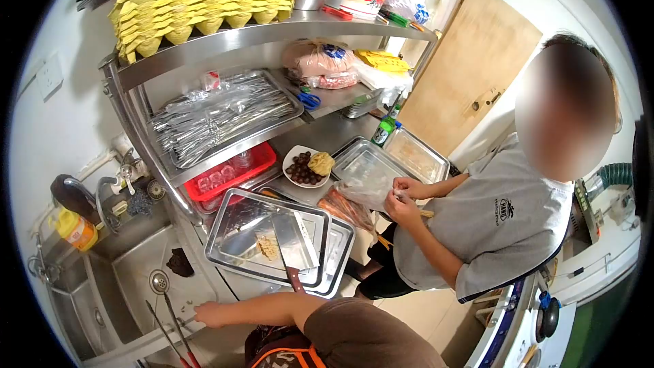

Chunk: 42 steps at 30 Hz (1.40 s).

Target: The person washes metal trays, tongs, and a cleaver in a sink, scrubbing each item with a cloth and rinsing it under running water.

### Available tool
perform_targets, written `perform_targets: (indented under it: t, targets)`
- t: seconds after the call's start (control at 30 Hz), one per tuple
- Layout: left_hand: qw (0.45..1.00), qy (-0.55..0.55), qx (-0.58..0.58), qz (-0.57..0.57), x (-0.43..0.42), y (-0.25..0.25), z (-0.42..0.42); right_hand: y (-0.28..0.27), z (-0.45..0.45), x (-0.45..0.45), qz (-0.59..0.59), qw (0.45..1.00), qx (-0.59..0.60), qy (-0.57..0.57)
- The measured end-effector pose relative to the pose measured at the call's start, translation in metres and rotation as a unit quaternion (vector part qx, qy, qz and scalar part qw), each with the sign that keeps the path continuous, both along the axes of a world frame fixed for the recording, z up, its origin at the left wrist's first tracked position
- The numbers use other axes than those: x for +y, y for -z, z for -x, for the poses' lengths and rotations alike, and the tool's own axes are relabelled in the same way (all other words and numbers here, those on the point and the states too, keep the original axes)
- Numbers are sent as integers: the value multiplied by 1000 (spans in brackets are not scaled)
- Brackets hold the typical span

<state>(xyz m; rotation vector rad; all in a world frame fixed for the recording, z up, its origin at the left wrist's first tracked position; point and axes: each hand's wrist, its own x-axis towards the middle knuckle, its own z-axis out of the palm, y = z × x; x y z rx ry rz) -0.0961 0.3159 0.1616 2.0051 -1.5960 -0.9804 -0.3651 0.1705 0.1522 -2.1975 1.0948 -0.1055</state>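
My right hand [212, 314] reaches over the front edge of the sink [139, 259] with its fingers curled together; whatever they may hold is hidden. My left hand is out of view. Beside my right hand, tongs with red handles [178, 341] lean across the sink's edge; their handle ends run out of frame. In the basin are the round drain strainer [159, 281] and a dark brown piece [180, 262]. Right of the sink, a metal tray [225, 259] holds chopped pale food [267, 247] and a wide knife [293, 242] with a brown handle.
Another person [477, 211] stands at right, both hands [404, 197] together at a clear bag [364, 193]. A plate of dark round food [304, 170] and a red basket [231, 176] stand behind the tray. Overhead, a metal shelf [225, 41] bears egg cartons [204, 3].
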Motion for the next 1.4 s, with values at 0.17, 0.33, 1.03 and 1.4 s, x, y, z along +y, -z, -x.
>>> perform_targets:
  t: [0.17,0.33,1.03,1.4]
  targets:
    - [1000,-13,24,-9,-1,-33,19,9,2,5,16,1000,18,3]
    - [983,-9,-65,170,1,-127,88,-18,9,17,-16,999,15,31]
    - [644,-240,727,-3,16,-97,122,-90,-60,60,-526,695,-482,91]
    - [878,-343,274,193,86,-83,96,-42,-81,95,-493,772,-383,118]
